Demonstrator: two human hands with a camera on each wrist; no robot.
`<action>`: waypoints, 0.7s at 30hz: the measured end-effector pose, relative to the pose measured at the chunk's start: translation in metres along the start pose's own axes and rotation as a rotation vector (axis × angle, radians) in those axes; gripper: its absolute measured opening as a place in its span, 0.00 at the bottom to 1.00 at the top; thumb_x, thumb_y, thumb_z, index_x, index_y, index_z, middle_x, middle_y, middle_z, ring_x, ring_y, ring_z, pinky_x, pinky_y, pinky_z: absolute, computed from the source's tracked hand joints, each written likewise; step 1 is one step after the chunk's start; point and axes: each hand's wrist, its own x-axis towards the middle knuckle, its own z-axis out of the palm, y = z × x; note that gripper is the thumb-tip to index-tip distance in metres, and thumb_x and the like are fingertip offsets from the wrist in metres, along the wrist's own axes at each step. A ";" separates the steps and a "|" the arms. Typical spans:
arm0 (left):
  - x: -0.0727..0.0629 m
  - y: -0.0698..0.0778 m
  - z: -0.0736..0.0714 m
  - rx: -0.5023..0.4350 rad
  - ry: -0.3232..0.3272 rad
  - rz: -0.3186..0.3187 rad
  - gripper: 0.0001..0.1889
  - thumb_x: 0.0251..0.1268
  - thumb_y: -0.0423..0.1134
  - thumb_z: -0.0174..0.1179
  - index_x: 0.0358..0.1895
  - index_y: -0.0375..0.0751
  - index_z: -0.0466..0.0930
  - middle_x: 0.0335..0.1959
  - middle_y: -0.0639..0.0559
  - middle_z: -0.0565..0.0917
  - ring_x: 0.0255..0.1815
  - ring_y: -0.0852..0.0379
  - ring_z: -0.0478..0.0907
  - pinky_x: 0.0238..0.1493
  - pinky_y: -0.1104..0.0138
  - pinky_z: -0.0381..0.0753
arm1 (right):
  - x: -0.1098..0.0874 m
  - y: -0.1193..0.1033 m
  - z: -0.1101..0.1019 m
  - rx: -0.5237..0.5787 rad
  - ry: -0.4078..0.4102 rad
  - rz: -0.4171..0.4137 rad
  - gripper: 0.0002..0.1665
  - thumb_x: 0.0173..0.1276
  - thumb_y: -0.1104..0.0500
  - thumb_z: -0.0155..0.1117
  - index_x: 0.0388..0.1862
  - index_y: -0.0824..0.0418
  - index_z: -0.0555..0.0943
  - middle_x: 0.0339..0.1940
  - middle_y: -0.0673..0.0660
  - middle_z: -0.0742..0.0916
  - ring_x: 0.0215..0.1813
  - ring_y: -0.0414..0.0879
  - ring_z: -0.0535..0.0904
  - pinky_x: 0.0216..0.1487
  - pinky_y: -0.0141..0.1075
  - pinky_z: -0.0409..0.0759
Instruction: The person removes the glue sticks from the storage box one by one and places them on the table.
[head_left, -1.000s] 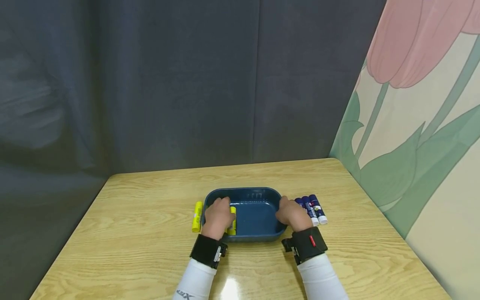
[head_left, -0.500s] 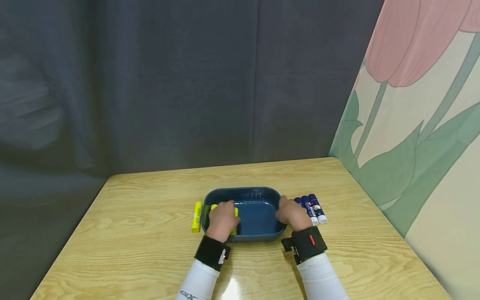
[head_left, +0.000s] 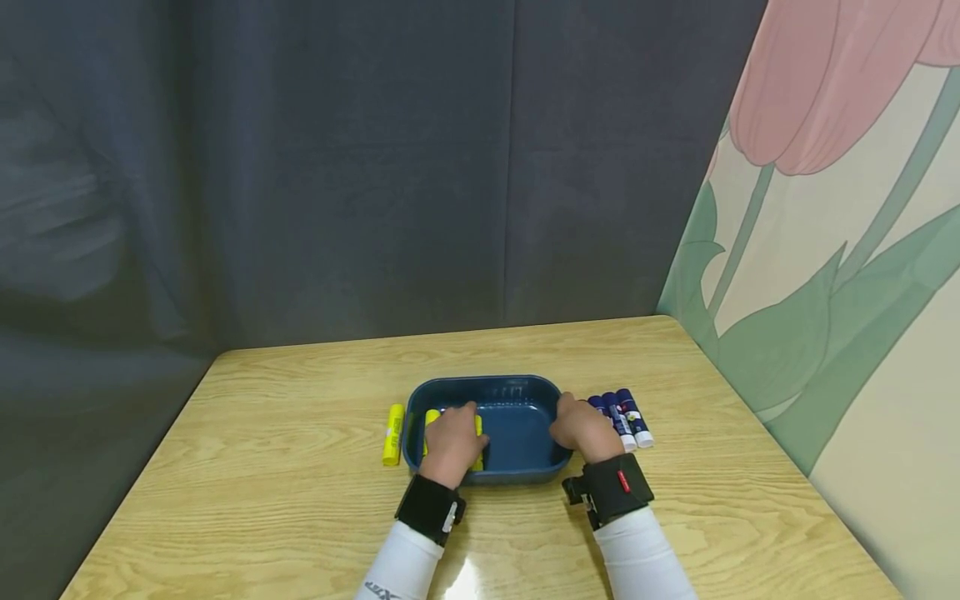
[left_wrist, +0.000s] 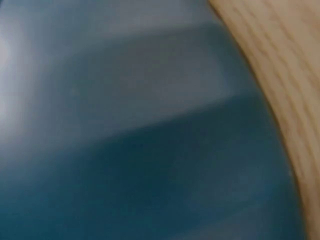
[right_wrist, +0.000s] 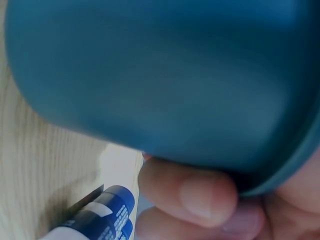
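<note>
Blue tray (head_left: 525, 435): long axis left-to-right
Yellow sticks (head_left: 432, 417): inside, axes fore-and-aft
Left hand (head_left: 451, 443): over sticks; hold hidden
Right hand (head_left: 587, 428): fingers curled, gripping tray's end

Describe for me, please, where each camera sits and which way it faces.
Head: worn on the head, facing forward and down at the blue tray on the wooden table; left hand, right hand and white sleeves show.
Left wrist: worn on that wrist, facing the tray's wall in a blurred close-up, with some table; no hand shows.
Right wrist: worn on that wrist, facing the tray's outer side; fingers gripping its rim show.
Shared: head and right wrist views both show navy glue sticks.
</note>
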 end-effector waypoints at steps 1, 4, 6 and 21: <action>0.001 0.000 0.001 -0.002 -0.001 -0.001 0.30 0.45 0.51 0.63 0.54 0.47 0.69 0.41 0.45 0.78 0.36 0.50 0.75 0.28 0.55 0.72 | 0.000 0.000 0.000 0.001 -0.002 0.000 0.30 0.60 0.61 0.52 0.59 0.69 0.58 0.48 0.67 0.73 0.36 0.53 0.71 0.31 0.44 0.70; 0.001 0.000 0.001 -0.007 0.002 0.000 0.29 0.45 0.51 0.63 0.53 0.48 0.70 0.39 0.46 0.78 0.35 0.51 0.75 0.28 0.55 0.72 | 0.000 0.000 0.000 0.002 -0.003 -0.001 0.30 0.60 0.61 0.52 0.60 0.69 0.57 0.49 0.67 0.73 0.38 0.53 0.71 0.33 0.44 0.70; 0.001 0.000 0.001 -0.010 0.005 0.001 0.28 0.45 0.51 0.63 0.53 0.48 0.70 0.38 0.46 0.78 0.34 0.51 0.75 0.27 0.55 0.72 | 0.001 0.001 0.001 0.003 -0.004 -0.002 0.31 0.60 0.61 0.51 0.60 0.69 0.57 0.50 0.68 0.73 0.38 0.53 0.71 0.34 0.45 0.70; -0.002 0.002 -0.004 -0.023 0.016 0.003 0.28 0.45 0.50 0.64 0.53 0.46 0.71 0.39 0.46 0.78 0.37 0.50 0.75 0.27 0.55 0.72 | 0.001 0.000 0.001 -0.003 0.002 0.007 0.31 0.60 0.61 0.52 0.60 0.68 0.57 0.49 0.66 0.73 0.36 0.52 0.71 0.31 0.43 0.69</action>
